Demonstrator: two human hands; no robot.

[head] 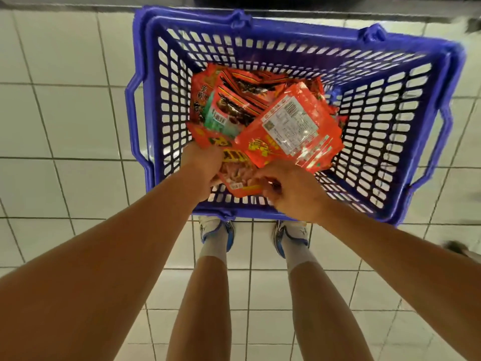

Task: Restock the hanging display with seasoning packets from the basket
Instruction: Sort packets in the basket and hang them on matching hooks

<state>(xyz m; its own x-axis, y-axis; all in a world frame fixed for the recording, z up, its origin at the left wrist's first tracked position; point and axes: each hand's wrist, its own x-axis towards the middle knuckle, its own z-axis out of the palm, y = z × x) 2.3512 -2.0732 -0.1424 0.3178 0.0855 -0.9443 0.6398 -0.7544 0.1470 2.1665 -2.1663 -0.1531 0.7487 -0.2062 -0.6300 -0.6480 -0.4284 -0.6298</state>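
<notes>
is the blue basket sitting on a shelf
No, the blue basket stands on the white tiled floor just ahead of the person's shoes, with the packets inside.

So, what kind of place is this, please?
Probably a shop or supermarket: a blue shopping basket full of red seasoning packets stands on a white tiled floor, with both hands reaching in.

i'm looking down at a floor (65,121) of pale square tiles with dark grout lines. a blue plastic basket (385,142) with slotted walls is sitting directly on it, holding a heap of red seasoning packets (289,126). just beside the basket's near rim, two white-and-blue shoes (217,231) are standing on the tiles, apart from each other.
</notes>
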